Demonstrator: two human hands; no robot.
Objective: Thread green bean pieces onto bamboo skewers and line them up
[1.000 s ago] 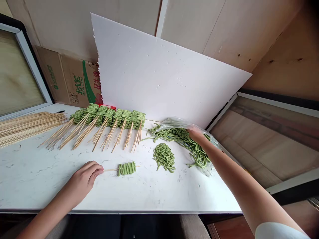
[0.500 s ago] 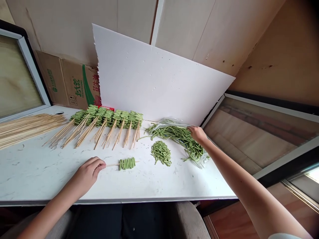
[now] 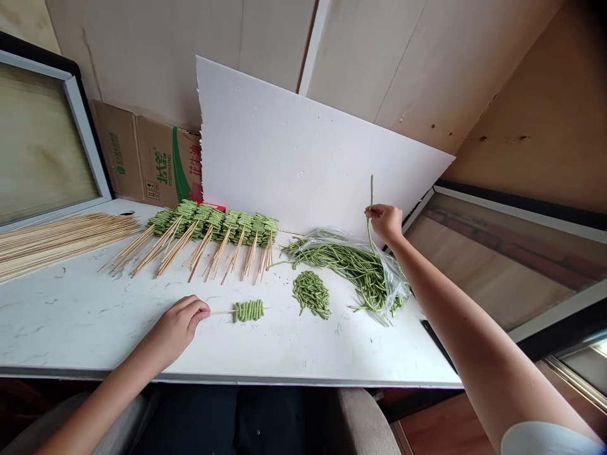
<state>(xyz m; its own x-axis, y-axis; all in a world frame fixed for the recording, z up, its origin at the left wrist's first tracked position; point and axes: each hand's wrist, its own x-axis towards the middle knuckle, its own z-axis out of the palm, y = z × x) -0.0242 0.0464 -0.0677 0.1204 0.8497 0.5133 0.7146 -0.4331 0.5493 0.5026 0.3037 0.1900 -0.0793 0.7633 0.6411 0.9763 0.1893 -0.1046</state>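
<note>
Pinched in my left hand (image 3: 186,322) is the bare end of a bamboo skewer (image 3: 222,312), held low over the table. Several short green bean pieces (image 3: 249,310) are threaded side by side near its far end. My right hand (image 3: 386,222) is raised at the back right, closed on a long green bean (image 3: 372,189) that stands upright and trails down toward the pile. Below it lies a heap of long green beans (image 3: 341,259) in a clear plastic bag (image 3: 394,278). A small mound of cut bean pieces (image 3: 311,294) sits between the skewer and that heap.
Finished bean skewers (image 3: 213,224) are stacked in a row at the back left, sticks pointing forward. Loose bamboo skewers (image 3: 61,243) lie at the far left. Behind stand a cardboard box (image 3: 147,158) and a white board (image 3: 303,145). A dark object (image 3: 439,344) rests by the right edge.
My right hand has lifted from the bag, drawing one long bean up out of the heap. My left hand still holds the skewer in place. The view has shifted slightly.
</note>
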